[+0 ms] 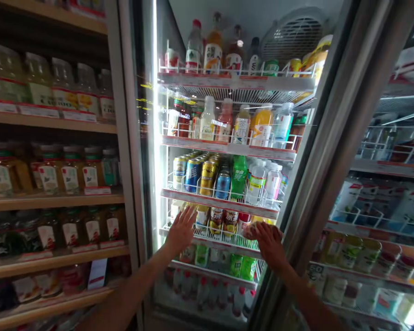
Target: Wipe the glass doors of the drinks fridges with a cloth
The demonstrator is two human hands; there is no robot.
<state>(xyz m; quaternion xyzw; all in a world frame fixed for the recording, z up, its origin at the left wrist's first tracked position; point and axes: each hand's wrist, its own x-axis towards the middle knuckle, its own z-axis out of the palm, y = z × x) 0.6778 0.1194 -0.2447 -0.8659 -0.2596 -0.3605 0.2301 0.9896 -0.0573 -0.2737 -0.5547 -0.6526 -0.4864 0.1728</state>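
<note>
My left hand (181, 232) is raised with fingers stretched out, in front of the left part of a lower shelf in a lit drinks fridge (224, 198). No object shows in it. My right hand (271, 241) is bent and closed at the right side of the same shelf, around or over a crumpled, brownish-pale thing (251, 231) that is too blurred to name. Between the hands stand dark cans with yellow fruit prints (230, 223) and a red can (243, 224). Above them are a blue can (192, 175), a gold can (207, 178) and a green carton (239, 174).
Bottles (214, 50) line the fridge's upper shelves; clear bottles with red caps (203, 294) stand at the bottom. A metal door frame (334, 170) rises at the right. Wooden shelves (55, 200) with jars are at the left, and another stocked fridge (376, 216) is farther right.
</note>
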